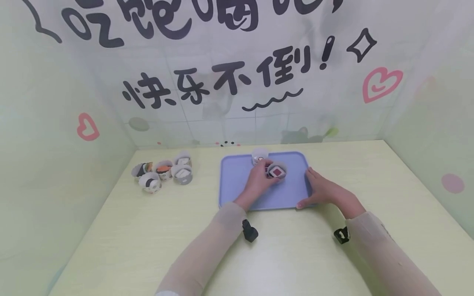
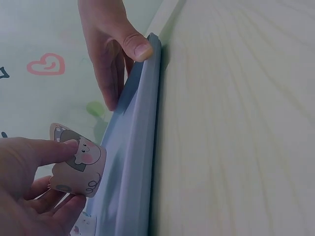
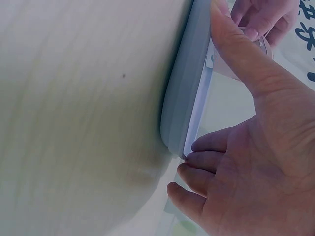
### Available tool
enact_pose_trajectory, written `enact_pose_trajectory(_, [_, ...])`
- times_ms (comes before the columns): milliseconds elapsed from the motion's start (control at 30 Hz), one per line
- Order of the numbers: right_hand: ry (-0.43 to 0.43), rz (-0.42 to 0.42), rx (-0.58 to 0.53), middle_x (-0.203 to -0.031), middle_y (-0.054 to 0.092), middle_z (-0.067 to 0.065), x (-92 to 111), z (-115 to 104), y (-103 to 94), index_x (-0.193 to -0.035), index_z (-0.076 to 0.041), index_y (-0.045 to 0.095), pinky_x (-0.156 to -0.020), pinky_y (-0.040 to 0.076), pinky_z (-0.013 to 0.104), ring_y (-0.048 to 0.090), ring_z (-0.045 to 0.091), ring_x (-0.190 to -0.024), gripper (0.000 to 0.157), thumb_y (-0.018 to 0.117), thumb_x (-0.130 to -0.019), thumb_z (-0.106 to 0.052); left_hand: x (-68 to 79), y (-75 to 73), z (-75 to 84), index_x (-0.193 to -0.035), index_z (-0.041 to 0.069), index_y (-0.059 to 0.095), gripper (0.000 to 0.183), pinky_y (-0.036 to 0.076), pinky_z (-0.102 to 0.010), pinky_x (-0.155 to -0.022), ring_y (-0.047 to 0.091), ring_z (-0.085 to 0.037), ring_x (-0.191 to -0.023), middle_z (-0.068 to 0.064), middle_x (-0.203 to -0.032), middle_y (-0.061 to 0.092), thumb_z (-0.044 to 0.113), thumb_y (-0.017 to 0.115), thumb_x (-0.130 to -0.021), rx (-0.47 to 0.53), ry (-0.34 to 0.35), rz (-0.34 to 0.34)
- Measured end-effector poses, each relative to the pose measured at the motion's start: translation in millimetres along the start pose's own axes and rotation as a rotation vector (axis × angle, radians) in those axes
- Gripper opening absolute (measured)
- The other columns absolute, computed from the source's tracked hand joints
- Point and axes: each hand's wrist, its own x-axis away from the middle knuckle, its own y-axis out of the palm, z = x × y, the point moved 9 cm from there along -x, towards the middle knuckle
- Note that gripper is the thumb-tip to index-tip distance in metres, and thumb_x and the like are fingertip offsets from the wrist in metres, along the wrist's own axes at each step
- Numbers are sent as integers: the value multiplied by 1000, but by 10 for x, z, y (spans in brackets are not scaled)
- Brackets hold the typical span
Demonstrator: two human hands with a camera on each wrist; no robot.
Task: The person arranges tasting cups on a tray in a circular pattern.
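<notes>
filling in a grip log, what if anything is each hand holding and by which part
The left hand pinches a cup by its printed side wall. The right hand only touches the tray at its right end.

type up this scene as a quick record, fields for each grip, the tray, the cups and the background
left grip: pinches a patterned cup over the tray
inside that cup: white piece with a red center
right grip: touches the tray's right side, thumb at the near corner
also on tray: at least one more cup, near the far edge
left of tray: cluster of five cups
surface: pale table
wall: dark writing
</notes>
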Motion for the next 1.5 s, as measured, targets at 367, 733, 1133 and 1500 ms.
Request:
enact_pose_trajectory(367, [-16,8,10,-156,5,44,-2,-15,9,-148,23,9,-122,18,62,11,57,-147,132,87,-70,-49,-27,-36,10,-138,6,51,60,52,-37,-104,60,-26,-122,-14,-134,62,13,78,-85,-18,-31,39])
enact_pose_trajectory(733, [-4,2,8,-157,4,43,-4,8,17,-149,21,9,-122,19,62,10,56,-147,132,87,-70,-50,-60,-103,50,-137,7,51,58,53,-37,-104,60,-26,-120,-13,-133,62,13,78,-86,-39,-10,80])
enact_pose_trajectory(1133, [-1,2,-1,-157,3,43,-6,16,9,-149,21,8,-122,18,62,10,56,-147,131,86,-71,-50,-86,-51,77,-138,6,52,59,53,-37,-104,60,-26,-121,-12,-134,61,15,78,-86,-129,-12,61])
enact_pose_trajectory(1500, [-4,3,7,-157,4,43,-6,5,5,-149,21,9,-122,19,61,11,56,-147,130,86,-71,-49,-87,-1,26,-138,6,51,57,54,-35,-101,61,-24,-118,-11,-133,60,20,76,-88,-277,-16,46])
